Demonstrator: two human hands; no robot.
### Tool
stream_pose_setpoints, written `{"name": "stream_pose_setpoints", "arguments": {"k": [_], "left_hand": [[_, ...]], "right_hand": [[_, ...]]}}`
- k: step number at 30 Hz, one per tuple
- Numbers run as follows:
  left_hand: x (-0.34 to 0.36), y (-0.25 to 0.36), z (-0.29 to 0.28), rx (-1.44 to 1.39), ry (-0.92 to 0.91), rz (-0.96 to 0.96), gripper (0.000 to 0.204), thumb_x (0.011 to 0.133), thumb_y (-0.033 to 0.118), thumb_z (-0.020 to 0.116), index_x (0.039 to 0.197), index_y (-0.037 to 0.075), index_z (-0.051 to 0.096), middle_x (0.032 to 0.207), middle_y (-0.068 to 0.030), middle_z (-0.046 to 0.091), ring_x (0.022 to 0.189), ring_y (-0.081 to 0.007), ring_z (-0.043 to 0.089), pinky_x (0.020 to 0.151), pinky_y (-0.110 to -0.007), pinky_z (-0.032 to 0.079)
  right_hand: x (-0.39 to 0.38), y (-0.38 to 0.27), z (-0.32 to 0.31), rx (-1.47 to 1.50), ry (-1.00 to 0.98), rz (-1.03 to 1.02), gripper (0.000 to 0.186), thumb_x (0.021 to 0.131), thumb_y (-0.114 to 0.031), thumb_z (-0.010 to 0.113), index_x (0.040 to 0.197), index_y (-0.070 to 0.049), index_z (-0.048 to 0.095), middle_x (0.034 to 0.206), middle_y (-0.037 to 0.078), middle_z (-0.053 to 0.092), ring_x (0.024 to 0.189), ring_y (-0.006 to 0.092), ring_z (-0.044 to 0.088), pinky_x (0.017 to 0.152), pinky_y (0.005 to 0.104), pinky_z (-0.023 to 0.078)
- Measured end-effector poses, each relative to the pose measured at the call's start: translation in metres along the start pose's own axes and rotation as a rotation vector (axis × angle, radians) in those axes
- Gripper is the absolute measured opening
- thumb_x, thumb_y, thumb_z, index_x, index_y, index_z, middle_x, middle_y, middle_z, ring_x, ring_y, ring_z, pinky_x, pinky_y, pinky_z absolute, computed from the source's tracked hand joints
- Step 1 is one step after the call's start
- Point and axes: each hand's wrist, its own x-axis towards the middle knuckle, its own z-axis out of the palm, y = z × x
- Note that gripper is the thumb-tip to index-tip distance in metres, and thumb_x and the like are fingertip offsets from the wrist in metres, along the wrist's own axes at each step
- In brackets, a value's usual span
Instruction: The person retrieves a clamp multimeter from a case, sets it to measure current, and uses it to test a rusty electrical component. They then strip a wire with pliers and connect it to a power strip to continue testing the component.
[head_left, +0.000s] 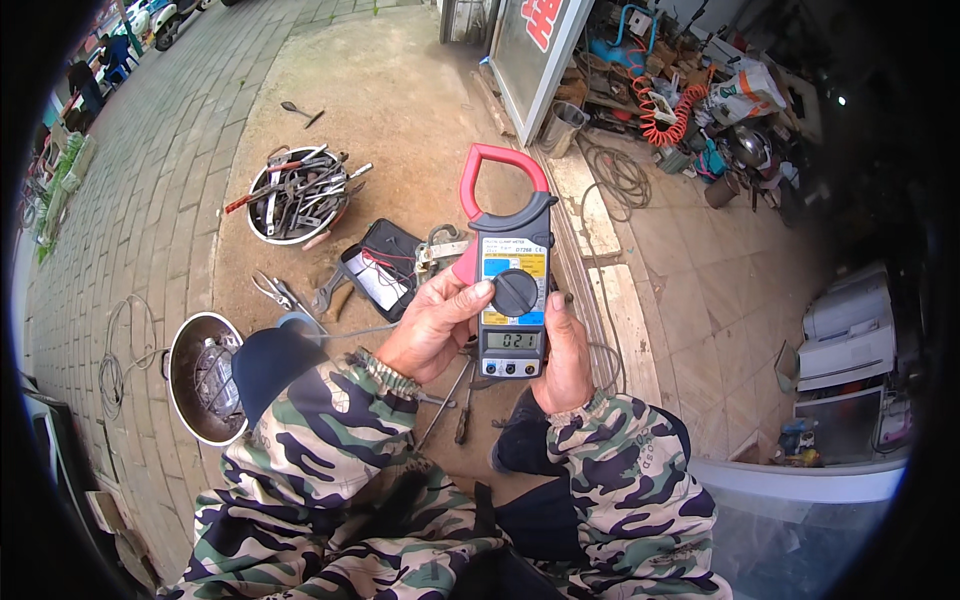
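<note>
A clamp meter (pixel 515 292) with a red jaw, a dark rotary dial and a small lit-grey display is held upright in front of me, its face toward me. My left hand (pixel 432 328) grips its left side, thumb lying beside the dial. Along the lower right edge, my right hand (pixel 566 362) is closed round the body with its thumb up. The jaw is closed and nothing shows inside its loop. Behind the meter, partly hidden, sits a metal motor-like part (pixel 442 252). An open black case (pixel 388 240) with red leads and a white paper lies left of it.
A bowl heaped with hand tools (pixel 257 212) stands at the far left. Nearer is a metal basin (pixel 180 372) holding a clear plastic thing. Pliers (pixel 268 290) and an adjustable wrench (pixel 326 290) lie on the ground. Right are door tracks (pixel 578 255), coiled cable (pixel 622 180) and cluttered shelves.
</note>
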Motion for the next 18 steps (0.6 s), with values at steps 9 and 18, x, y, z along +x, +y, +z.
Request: {"name": "stream_pose_setpoints", "arguments": {"k": [9, 18], "left_hand": [[-0.004, -0.003, -0.012, 0.08, -0.048, -0.074, 0.046, 0.1, 0.024, 0.073, 0.142, 0.008, 0.06, 0.113, 0.0031, 0.073, 0.086, -0.0035, 0.065, 0.066, -0.02, 0.049], [-0.007, -0.006, 0.007, 0.208, -0.005, -0.031, 0.062, 0.096, 0.022, 0.079, 0.15, 0.011, 0.052, 0.117, 0.0032, 0.071, 0.089, -0.0037, 0.062, 0.069, -0.022, 0.049]], "right_hand": [[0.006, -0.007, -0.014, 0.165, -0.166, 0.174, 0.067, 0.108, -0.059, 0.043, 0.145, -0.004, 0.052, 0.135, 0.01, 0.065, 0.121, 0.0206, 0.065, 0.102, 0.0394, 0.055], [0.005, -0.005, -0.025, 0.228, -0.163, 0.105, 0.069, 0.105, -0.059, 0.051, 0.147, -0.005, 0.049, 0.138, 0.012, 0.063, 0.123, 0.0249, 0.065, 0.104, 0.0436, 0.055]]}}
